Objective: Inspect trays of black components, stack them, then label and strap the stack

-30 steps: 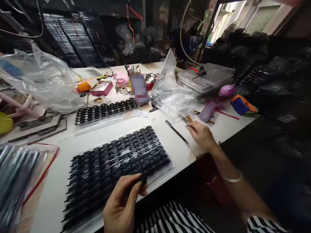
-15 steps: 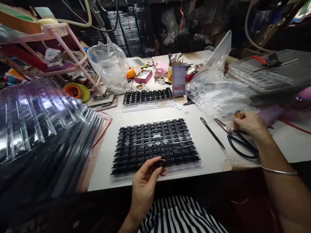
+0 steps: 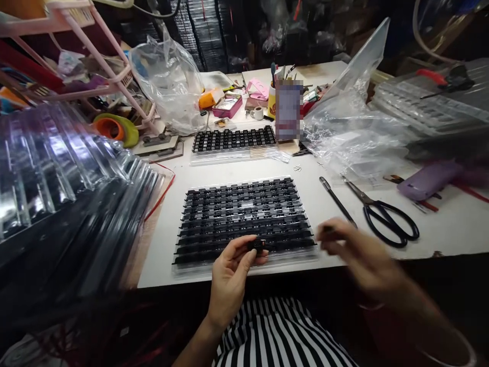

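Note:
My left hand (image 3: pixel 231 275) pinches a small black plastic part with rows of tiny holes (image 3: pixel 257 245) between thumb and fingertips, above the near edge of a tray. That clear plastic tray (image 3: pixel 244 265) holds rows of similar black parts (image 3: pixel 244 214). To the right of the tray, my right hand (image 3: pixel 353 250) is blurred by motion. Its fingers are drawn together, and a small dark spot shows between them; what it is cannot be made out. Past it lie scissors with black handles (image 3: pixel 385 219) and a slim black pen-like tool (image 3: pixel 338 201).
A second tray of black parts (image 3: pixel 233 140) lies farther back. Clear plastic trays (image 3: pixel 69 158) are stacked at left, below a pink rack (image 3: pixel 110 61). Plastic bags (image 3: pixel 344 127) and a purple object (image 3: pixel 430 181) occupy the right side. A yellow cup (image 3: pixel 272 99) stands at the back.
My right hand has moved left and nearer, from beside the scissors toward the tray's right edge. The left hand still holds the black part at nearly the same place. The view has shifted slightly.

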Tool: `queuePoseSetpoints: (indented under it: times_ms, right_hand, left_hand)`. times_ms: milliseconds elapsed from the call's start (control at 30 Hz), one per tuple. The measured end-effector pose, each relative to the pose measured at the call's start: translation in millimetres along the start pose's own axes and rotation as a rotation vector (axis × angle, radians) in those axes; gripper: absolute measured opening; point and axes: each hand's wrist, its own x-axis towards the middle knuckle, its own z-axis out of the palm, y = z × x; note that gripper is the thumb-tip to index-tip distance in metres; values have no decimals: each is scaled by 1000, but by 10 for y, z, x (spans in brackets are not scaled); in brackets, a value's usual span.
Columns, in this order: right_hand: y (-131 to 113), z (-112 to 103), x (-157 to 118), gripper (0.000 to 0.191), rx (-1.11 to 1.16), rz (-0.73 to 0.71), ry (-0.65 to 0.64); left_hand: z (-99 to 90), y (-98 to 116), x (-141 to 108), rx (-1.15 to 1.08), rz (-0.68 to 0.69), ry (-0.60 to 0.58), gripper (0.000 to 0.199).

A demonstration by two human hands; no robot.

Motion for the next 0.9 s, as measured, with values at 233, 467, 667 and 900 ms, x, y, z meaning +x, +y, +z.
queuePoseSetpoints:
  times_ms: [233, 467, 667, 900]
  right_hand:
    - [-239, 659, 101, 29, -80, -163, -172]
    - [-207, 701, 76, 31, -299, -219, -33]
    - [-207, 743, 42, 23, -272, -229, -29]
    - [-227, 808, 50, 35, -217, -282, 4]
  left_hand:
    - [30, 46, -74, 102, 80, 84, 25]
    - [49, 42, -109, 144, 146, 115, 23]
    - [59, -51, -131, 188, 239, 68, 23]
    - [28, -75, -184, 229, 278, 44, 26]
